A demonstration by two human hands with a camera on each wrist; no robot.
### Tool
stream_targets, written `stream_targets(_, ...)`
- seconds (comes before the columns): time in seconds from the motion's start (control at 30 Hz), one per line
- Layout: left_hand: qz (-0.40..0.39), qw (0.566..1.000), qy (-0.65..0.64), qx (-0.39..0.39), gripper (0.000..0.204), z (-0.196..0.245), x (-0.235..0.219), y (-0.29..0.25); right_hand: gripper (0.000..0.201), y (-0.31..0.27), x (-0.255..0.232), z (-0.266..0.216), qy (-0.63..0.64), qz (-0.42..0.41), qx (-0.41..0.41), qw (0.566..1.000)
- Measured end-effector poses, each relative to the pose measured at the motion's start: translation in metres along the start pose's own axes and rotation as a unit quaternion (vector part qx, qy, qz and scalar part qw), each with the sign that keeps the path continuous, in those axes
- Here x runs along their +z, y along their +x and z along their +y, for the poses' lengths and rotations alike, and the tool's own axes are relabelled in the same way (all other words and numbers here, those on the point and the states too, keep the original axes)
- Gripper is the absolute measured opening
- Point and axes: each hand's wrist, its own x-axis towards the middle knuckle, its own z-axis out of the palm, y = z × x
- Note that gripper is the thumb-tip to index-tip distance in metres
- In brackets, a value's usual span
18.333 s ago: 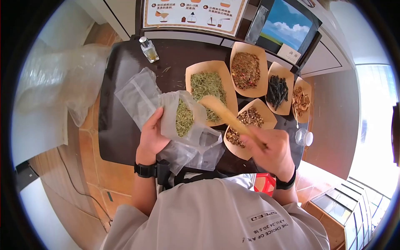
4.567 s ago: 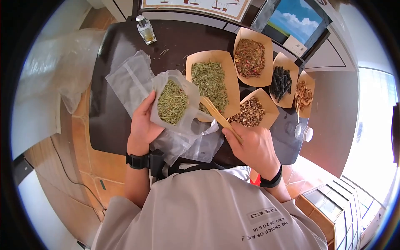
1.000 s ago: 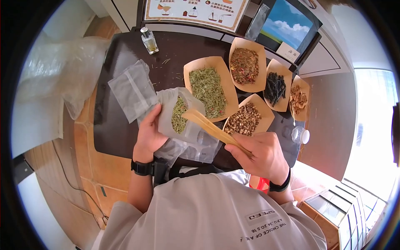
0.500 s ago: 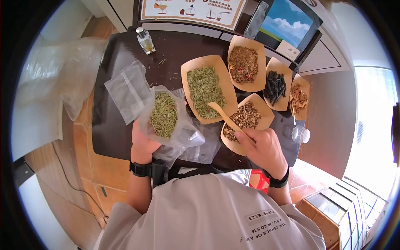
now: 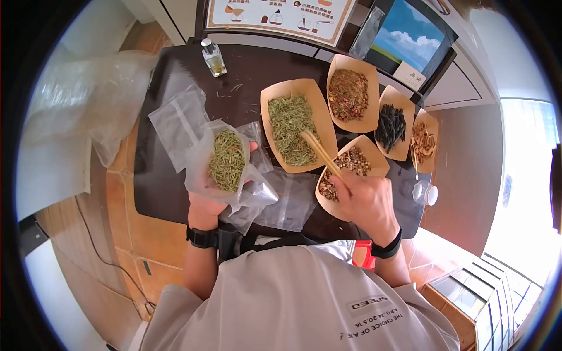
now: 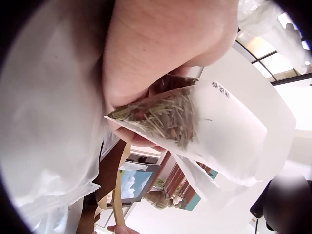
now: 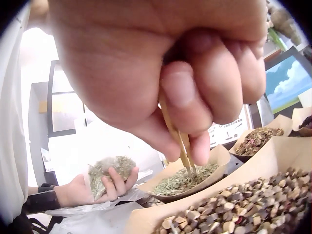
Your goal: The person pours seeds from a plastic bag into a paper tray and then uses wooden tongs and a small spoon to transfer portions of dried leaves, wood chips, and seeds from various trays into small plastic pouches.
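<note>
My left hand [image 5: 206, 205] holds a translucent pouch [image 5: 199, 167] from beneath, its fingers curled round the side in the right wrist view. Dried green herb [image 5: 227, 161] fills its lower part, and its mouth gapes toward the head camera. With my right hand [image 5: 369, 202] I pinch a pair of wooden tongs [image 5: 321, 153]. Their tips reach into the green herb in a paper tray [image 5: 328, 143], as the right wrist view also shows at the tongs [image 7: 181, 146]. Between that tray and my right hand sits a paper tray of chopped brown pieces [image 5: 355, 161], partly covered by the hand.
Further paper trays hold a reddish-brown mix [image 5: 349, 96], dark strips [image 5: 391, 127] and brown shavings [image 5: 422, 140]. A small clear jar [image 5: 425, 193] lies at the right edge. Flat plastic pouches [image 5: 178, 126] lie at left, below a glass bottle [image 5: 213, 57]. A framed picture [image 5: 407, 38] stands behind.
The tongs have moved from the pouch's mouth rightward to the green herb tray. The pouch has shifted slightly left and turned its opening more toward the head camera.
</note>
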Motion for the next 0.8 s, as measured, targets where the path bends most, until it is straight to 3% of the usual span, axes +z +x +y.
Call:
stream_targets(0.07, 0.012, 0.997, -0.071, -0.016, 0.06, 0.0, -0.008, -0.003, 0.022, 0.0, -0.004, 0.006, 0.019, 0.016, -0.002, 1.0)
stream_targets(0.1, 0.006, 0.989, 0.15, 0.014, 0.059, 0.004, -0.016, -0.006, 0.022, 0.0, -0.005, 0.008, 0.038, 0.031, -0.002, 0.999)
stream_targets(0.13, 0.0, 0.93, 0.364, 0.044, 0.058, 0.005, -0.022, -0.009, 0.022, 0.001, -0.008, 0.008, 0.054, 0.038, 0.002, 0.998)
stream_targets(0.17, 0.0, 0.93, 0.364, 0.045, 0.058, 0.002, -0.026, -0.011, 0.022, 0.001, -0.011, 0.006, 0.054, 0.038, 0.001, 0.998)
stream_targets(0.23, 0.071, 0.994, 0.082, -0.032, 0.052, 0.0, -0.023, -0.013, 0.016, 0.001, -0.019, 0.003, 0.12, 0.049, 0.001, 0.992)
stream_targets(0.37, 0.113, 0.99, -0.058, -0.062, 0.048, -0.004, -0.009, -0.01, 0.011, 0.007, -0.044, -0.021, 0.155, 0.06, -0.029, 0.986)
stream_targets(0.43, -0.005, 0.991, -0.117, -0.064, 0.04, -0.008, -0.008, -0.006, 0.01, 0.008, -0.049, -0.029, 0.18, 0.072, -0.101, 0.976)
stream_targets(0.47, -0.015, 0.951, -0.28, -0.13, 0.039, -0.005, -0.008, -0.003, 0.012, 0.008, -0.046, -0.033, 0.196, 0.056, -0.113, 0.972)
stream_targets(0.6, 0.029, 0.938, -0.304, -0.165, 0.041, -0.012, -0.014, 0.0, 0.014, 0.013, -0.049, -0.034, 0.144, -0.005, -0.125, 0.982)
stream_targets(0.67, 0.019, 0.946, -0.283, -0.159, 0.041, -0.012, -0.016, 0.0, 0.013, 0.009, -0.05, -0.023, 0.186, -0.006, -0.034, 0.982)
stream_targets(0.7, 0.008, 0.953, -0.26, -0.157, 0.04, -0.012, -0.016, 0.0, 0.013, 0.009, -0.048, -0.019, 0.185, -0.009, -0.035, 0.982)
stream_targets(0.77, 0.003, 0.949, -0.271, -0.162, 0.041, -0.011, -0.013, 0.001, 0.012, 0.011, -0.044, -0.01, 0.182, 0.005, 0.074, 0.981)
stream_targets(0.8, -0.001, 0.945, -0.281, -0.167, 0.042, -0.009, -0.011, 0.001, 0.015, 0.012, -0.039, 0.001, 0.148, -0.024, 0.074, 0.986)
